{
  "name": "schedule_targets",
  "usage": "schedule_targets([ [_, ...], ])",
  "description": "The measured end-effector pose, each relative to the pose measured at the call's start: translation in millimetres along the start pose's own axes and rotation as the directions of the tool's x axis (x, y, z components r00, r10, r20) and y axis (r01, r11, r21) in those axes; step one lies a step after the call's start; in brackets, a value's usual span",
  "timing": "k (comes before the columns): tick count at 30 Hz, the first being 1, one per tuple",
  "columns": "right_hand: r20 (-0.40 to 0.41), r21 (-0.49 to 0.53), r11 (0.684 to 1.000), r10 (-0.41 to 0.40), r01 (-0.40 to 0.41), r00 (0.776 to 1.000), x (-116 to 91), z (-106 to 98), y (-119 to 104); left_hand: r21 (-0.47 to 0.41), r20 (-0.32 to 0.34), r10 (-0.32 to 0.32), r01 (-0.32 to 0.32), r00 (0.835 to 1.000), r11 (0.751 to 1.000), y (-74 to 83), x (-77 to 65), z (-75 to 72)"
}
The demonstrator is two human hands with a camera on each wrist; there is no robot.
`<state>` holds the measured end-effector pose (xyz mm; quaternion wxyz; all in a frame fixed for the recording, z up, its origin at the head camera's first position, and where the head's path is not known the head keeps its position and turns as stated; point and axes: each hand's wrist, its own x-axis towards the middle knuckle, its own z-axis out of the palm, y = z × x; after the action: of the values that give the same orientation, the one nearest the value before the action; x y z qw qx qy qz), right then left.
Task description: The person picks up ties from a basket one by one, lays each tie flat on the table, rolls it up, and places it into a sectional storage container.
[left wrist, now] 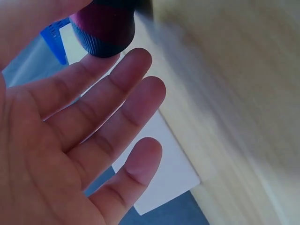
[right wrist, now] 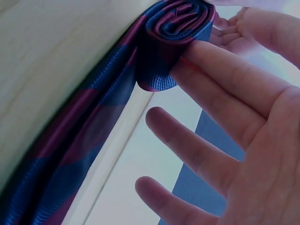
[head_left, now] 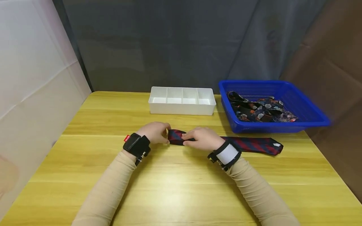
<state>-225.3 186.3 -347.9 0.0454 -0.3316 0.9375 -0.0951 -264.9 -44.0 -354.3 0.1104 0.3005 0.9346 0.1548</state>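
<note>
A necktie (head_left: 255, 145) with dark blue and red diagonal stripes lies lengthwise on the table, partly wound into a roll (right wrist: 158, 63) at its left end. The unrolled part runs to the right under my right hand and ends in a pointed tip with a small white mark. My left hand (head_left: 155, 132) holds the roll's left side between thumb and index finger; its other fingers extend past the roll in the left wrist view. Thumb and front fingers of my right hand (head_left: 204, 138) pinch the roll from the right, while two fingers stay spread in the right wrist view.
Behind the hands stands a white box (head_left: 182, 109) with several compartments. A blue plastic basket (head_left: 271, 127) at the back right holds dark floral-patterned fabric items (head_left: 257, 110). The wooden table (head_left: 169, 188) meets a dark curtain (head_left: 158, 44) at the back.
</note>
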Motion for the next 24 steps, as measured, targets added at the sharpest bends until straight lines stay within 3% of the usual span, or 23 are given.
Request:
schedule_targets([
  [6, 0.011, 0.041, 0.998, -0.049, 0.048, 0.999, 1, 5, 0, 0.007, -0.003, 0.011, -0.011, 1.000, 1.000, -2.0, -7.2, -7.5],
  [14, 0.039, 0.155, 0.983, -0.110, 0.103, 0.993, 3, 12, -6, 0.009, -0.055, 0.016, -0.016, 0.998, 1.000, 7.5, -23.0, -27.3],
  [18, 0.052, 0.157, 0.982, -0.113, 0.104, 0.992, 4, 15, -8, 0.031, -0.097, 0.058, -0.055, 0.994, 0.998, 13.7, -24.8, -29.6],
  [24, 0.074, 0.147, 0.987, -0.075, 0.064, 0.994, 6, 15, -7, 0.062, -0.140, 0.174, -0.166, 0.975, 0.984, 21.8, -25.3, -27.5],
])
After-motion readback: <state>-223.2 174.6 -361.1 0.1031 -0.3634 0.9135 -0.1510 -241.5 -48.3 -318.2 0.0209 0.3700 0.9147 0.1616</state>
